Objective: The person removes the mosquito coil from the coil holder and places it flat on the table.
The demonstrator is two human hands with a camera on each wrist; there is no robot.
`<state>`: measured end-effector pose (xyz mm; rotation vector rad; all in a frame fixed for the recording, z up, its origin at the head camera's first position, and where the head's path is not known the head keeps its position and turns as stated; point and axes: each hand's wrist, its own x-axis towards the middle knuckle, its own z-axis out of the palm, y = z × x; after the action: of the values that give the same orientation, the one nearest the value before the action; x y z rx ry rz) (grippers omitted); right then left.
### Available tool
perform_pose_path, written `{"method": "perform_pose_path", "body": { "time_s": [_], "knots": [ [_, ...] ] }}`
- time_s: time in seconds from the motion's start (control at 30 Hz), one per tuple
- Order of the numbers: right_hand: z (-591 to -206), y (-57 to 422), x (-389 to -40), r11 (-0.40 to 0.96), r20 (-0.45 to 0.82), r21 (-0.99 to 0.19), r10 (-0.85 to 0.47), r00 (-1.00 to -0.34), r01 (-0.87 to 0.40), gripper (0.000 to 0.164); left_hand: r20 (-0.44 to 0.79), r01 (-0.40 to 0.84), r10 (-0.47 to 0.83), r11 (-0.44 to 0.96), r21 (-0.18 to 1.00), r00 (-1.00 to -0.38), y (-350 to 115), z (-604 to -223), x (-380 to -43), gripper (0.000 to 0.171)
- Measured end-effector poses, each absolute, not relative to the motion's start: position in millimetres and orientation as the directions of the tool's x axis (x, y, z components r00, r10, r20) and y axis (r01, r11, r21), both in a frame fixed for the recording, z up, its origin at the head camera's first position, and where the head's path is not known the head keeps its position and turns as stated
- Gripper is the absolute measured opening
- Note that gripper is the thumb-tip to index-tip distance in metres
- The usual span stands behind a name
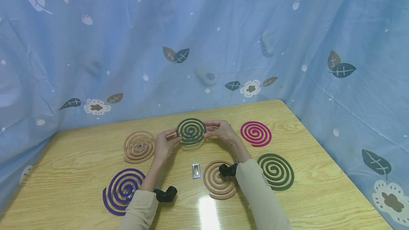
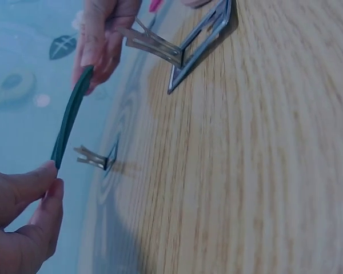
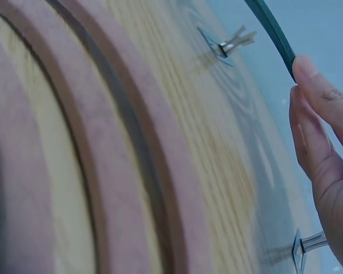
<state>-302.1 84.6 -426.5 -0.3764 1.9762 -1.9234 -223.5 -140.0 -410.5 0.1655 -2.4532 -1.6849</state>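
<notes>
A dark green mosquito coil (image 1: pixel 191 129) is held up over the wooden table between both hands, its spiral face toward the head camera. The left hand (image 1: pixel 163 145) pinches its left edge between thumb and fingers. At the opposite edge, the right hand (image 1: pixel 222 130) pinches it the same way. The left wrist view shows this coil (image 2: pixel 71 117) edge-on, with a small metal stand (image 2: pixel 94 157) on the table beyond it. In the right wrist view the right fingertips (image 3: pixel 306 68) grip the lower end of the coil (image 3: pixel 272 34).
Around the hands lie a tan coil (image 1: pixel 129 146), a purple coil (image 1: pixel 110 194), a second tan coil (image 1: pixel 207 180), another green coil (image 1: pixel 289 169) and a pink coil (image 1: pixel 255 134). A metal stand (image 1: pixel 193 171) sits in front of the held coil. A blue patterned curtain (image 1: pixel 143 45) hangs behind.
</notes>
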Motion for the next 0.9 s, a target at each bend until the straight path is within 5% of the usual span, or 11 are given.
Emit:
{"method": "perform_pose_path", "body": {
  "time_s": [0.9],
  "knots": [
    [-421, 104, -293, 0.074, -0.073, -0.996, -0.474, -0.878, 0.043, 0.054, 0.024, 0.006, -0.049, 0.335, 0.942, -0.999, -135, -406, -217, 0.049]
  ]
}}
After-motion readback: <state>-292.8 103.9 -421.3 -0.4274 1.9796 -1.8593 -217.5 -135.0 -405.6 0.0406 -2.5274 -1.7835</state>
